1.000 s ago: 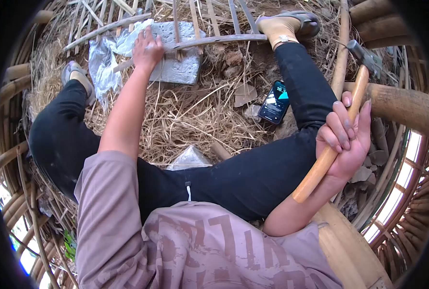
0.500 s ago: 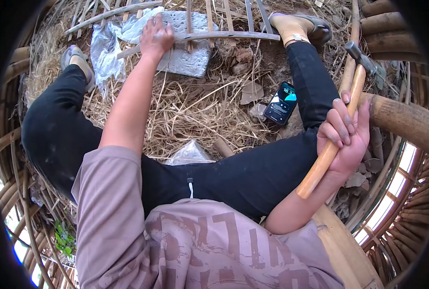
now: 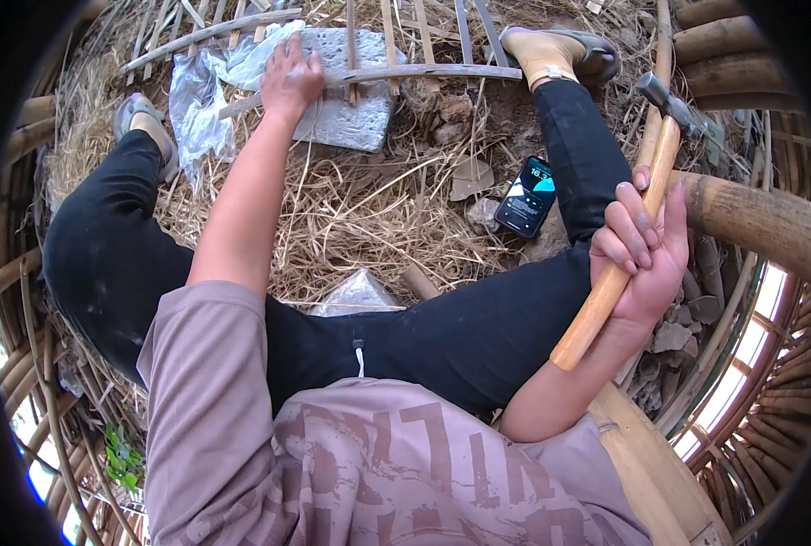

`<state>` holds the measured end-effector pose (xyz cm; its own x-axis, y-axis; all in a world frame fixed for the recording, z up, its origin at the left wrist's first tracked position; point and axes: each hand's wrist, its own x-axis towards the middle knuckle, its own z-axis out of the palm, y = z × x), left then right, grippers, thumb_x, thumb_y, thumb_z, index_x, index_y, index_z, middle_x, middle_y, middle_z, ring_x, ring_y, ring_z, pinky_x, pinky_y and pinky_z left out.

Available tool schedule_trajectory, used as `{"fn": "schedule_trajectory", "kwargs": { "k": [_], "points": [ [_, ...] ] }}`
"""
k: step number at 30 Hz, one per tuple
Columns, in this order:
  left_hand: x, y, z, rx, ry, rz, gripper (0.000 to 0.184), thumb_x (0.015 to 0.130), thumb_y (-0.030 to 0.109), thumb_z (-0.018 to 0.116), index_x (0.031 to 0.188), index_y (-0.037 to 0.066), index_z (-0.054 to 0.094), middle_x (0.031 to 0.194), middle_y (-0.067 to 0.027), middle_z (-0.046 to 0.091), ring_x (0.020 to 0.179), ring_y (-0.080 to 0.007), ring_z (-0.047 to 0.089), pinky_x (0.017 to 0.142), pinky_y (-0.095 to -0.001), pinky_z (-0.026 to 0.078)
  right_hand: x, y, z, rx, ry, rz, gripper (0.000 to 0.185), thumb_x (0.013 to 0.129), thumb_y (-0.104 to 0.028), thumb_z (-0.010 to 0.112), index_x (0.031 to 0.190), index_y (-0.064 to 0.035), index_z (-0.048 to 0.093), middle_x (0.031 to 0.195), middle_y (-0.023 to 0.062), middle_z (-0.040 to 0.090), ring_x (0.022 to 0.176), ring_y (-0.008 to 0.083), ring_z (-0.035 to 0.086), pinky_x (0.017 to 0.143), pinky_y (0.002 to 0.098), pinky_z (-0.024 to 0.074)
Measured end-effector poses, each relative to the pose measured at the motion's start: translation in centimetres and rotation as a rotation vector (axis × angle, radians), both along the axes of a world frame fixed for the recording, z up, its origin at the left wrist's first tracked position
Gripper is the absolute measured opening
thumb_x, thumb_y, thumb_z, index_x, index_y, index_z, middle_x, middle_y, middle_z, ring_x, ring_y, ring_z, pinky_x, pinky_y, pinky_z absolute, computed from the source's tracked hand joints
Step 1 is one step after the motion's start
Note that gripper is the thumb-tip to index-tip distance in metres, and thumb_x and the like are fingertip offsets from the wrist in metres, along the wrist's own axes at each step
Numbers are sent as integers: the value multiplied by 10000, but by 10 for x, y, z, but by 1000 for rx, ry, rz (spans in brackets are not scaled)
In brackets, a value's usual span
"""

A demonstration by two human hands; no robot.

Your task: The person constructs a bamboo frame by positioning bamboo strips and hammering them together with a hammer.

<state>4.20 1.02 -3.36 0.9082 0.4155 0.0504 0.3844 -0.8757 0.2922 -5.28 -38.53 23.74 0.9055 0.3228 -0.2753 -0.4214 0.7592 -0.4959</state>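
My right hand [image 3: 644,250] is wrapped round the wooden handle of a hammer [image 3: 638,218], raised at the right with its metal head pointing up and away from me. At the far side, my left hand [image 3: 292,84] lies with its fingers stretched out over a grey stone slab [image 3: 351,127] and the end of a curved wooden strip [image 3: 424,70]. Thin slats cross this strip and a second curved strip [image 3: 214,38], forming a lattice. Crumpled clear plastic [image 3: 196,100] sits beside and partly under my left hand. Whether the palm presses on strip or slab is hidden.
A lit phone [image 3: 527,197] lies on the straw [image 3: 351,223] near my right leg. A cut bamboo pole [image 3: 760,223] juts in at the right, beside broken stones [image 3: 674,341]. Slatted bamboo walls curve round both sides. A pale block [image 3: 355,293] sits between my legs.
The hammer and my right hand have shifted slightly left and down in view. My left hand stays at the slab, and the whole scene has moved a little with the camera.
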Motion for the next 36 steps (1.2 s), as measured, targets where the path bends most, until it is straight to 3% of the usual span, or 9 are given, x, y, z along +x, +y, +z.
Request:
{"fn": "schedule_trajectory", "kwargs": {
  "k": [3, 6, 32, 36],
  "points": [
    [-1, 0, -1, 20, -36, -1, 607, 962, 424, 449, 1482, 118, 381, 1485, -186, 422, 1334, -387, 441, 1098, -463, 372, 0, 3, 3, -47, 27, -23, 276, 1065, -321, 432, 1070, -45, 423, 640, -52, 345, 452, 1, 289, 381, 159, 276],
    [-1, 0, -2, 18, -38, -7, 606, 963, 424, 448, 1482, 118, 381, 1481, -186, 426, 1333, -387, 442, 1098, -457, 372, 0, 0, 0, -10, -2, -2, 306, 1072, -320, 404, 1091, -15, 384, 656, -23, 345, 461, 29, 336, 390, 174, 329],
    [-1, 1, -3, 14, -57, -17, 603, 961, 410, 458, 1476, 106, 381, 1444, -190, 458, 1305, -372, 473, 1082, -454, 393, -1, 2, 0, -14, -7, -9, 296, 1073, -316, 400, 1093, -22, 370, 664, -21, 347, 455, 25, 335, 383, 167, 323],
    [0, 2, 0, -18, 3, -13, 611, 959, 407, 434, 1491, 115, 361, 1489, -177, 413, 1353, -357, 428, 1089, -475, 394, -1, 2, 0, -18, -11, -5, 296, 1072, -316, 404, 1093, -22, 369, 663, -22, 347, 456, 24, 338, 383, 166, 326]
  ]
}}
